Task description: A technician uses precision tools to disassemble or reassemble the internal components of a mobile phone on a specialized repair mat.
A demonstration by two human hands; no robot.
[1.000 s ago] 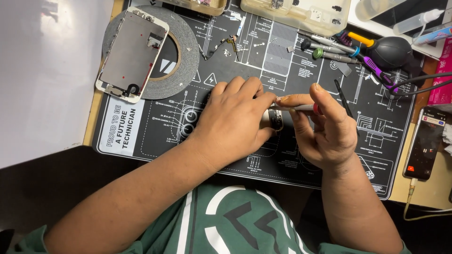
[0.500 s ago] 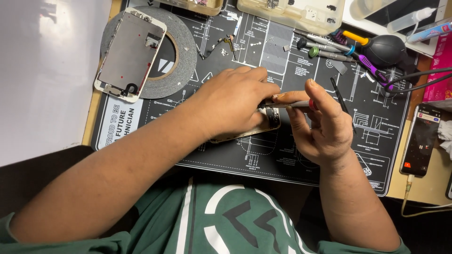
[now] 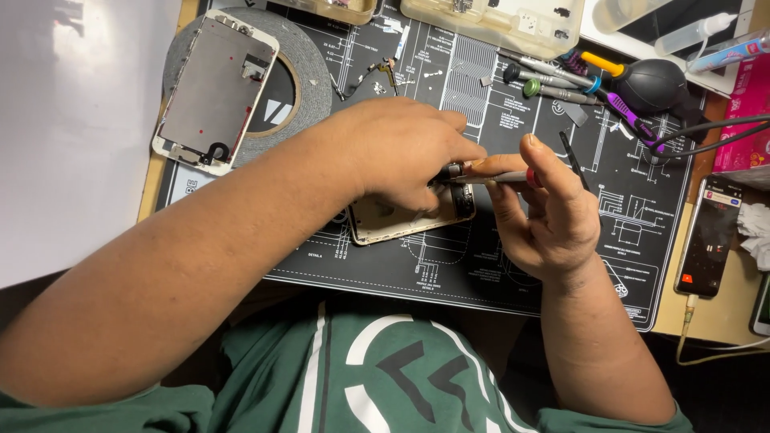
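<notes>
working a small screwdriver [image 3: 493,177] into the open phone body [image 3: 405,218] goes best with the shaft kept steady and its tip seated squarely before any turning, and with the phone pinned flat so it cannot slide on the black repair mat [image 3: 513,256]. the left hand [image 3: 397,152] lies over the top of the phone body, knuckles up, fingers curled down onto it; its grip is closed around the case edge and the front end of the tool, though the fingertips themselves are hidden under the hand. the right hand [image 3: 545,216] holds the screwdriver near its red-banded end, thumb and forefinger pinched tight on the thin grey shaft, the other fingers loosely bent. the tool lies nearly level, pointing toward nine o'clock. the phone body sits at the mat's centre, just below the left hand. at ten o'clock a detached screen panel [image 3: 215,92] rests on a roll of tape [image 3: 309,84]. at one o'clock lie spare drivers [image 3: 553,80] and a black dust blower [image 3: 654,84]. at three o'clock a dark phone [image 3: 710,236] rests on the worktop [image 3: 726,317].
</notes>
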